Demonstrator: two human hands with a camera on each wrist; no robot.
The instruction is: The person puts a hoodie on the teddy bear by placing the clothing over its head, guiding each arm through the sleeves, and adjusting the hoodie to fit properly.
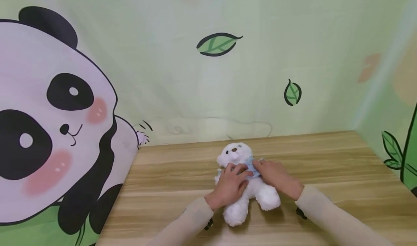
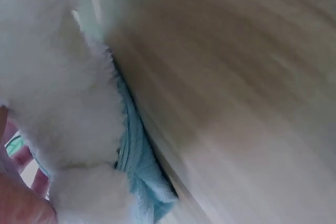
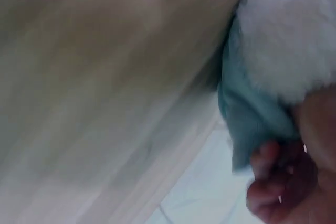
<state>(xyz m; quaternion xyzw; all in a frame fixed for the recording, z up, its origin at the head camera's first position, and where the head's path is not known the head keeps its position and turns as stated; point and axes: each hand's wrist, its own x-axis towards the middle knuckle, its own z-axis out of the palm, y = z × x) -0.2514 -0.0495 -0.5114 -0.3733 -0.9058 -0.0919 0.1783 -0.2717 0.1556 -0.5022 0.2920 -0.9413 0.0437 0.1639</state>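
A white plush bear in a small blue garment lies on its back, head towards the wall. My left hand rests across its chest with the fingers spread. At the bear's other side, my right hand pinches the garment near the arm. In the right wrist view the curled fingertips are right at the edge of the blue cloth, below white fur. White fur fills the left side of the left wrist view, with blue cloth beneath it against the wood.
The bear lies on a wood-grain table. Behind it stands a pale green wall printed with leaves, and a large printed panda is on the left. The table's right edge meets a printed side wall.
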